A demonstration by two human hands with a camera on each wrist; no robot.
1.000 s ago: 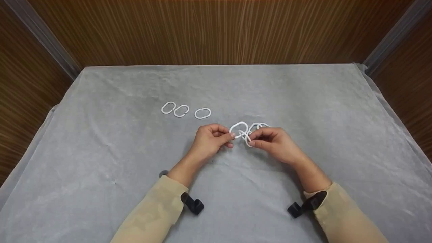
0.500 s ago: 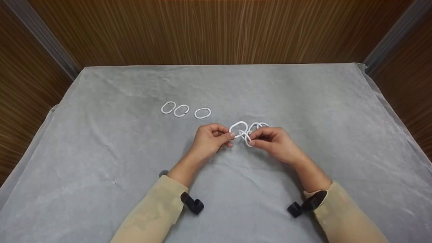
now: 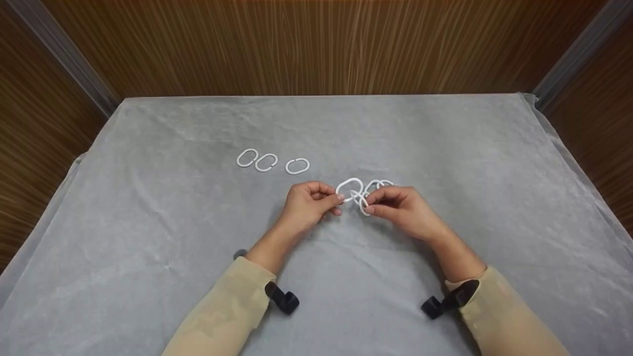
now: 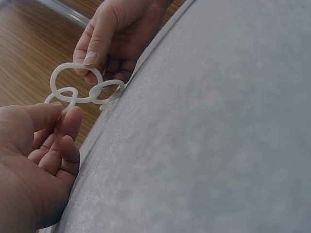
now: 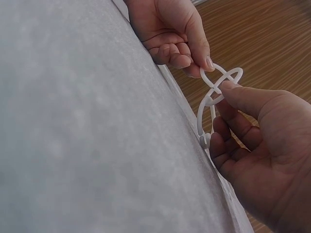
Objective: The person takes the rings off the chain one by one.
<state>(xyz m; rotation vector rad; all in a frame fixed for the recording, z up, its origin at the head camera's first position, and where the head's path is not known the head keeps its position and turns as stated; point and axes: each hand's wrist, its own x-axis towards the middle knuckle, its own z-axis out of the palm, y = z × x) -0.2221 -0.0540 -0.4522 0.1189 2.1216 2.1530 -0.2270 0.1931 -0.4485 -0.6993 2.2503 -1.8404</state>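
My left hand [image 3: 309, 205] pinches a white oval plastic ring [image 3: 353, 179] between thumb and fingers. A second white ring [image 3: 364, 205], which crosses through the first, is pinched by my right hand [image 3: 405, 210]. More white rings [image 3: 373, 183] hang linked behind my right fingers, partly hidden. The left wrist view shows the left-held ring [image 4: 73, 91] looped with the right-held ring [image 4: 52, 80], and another ring [image 4: 114, 81] joined to that one. Seen from the right wrist, linked rings [image 5: 200, 116] dangle below the right thumb and fingertips.
Three loose white oval rings, each with a small gap, lie on the grey cloth beyond the left hand: the leftmost ring [image 3: 251, 149], the middle ring [image 3: 262, 170] and the right ring [image 3: 295, 173]. Wood-grain panels [image 3: 316, 47] stand behind the cloth-covered table [image 3: 148, 212].
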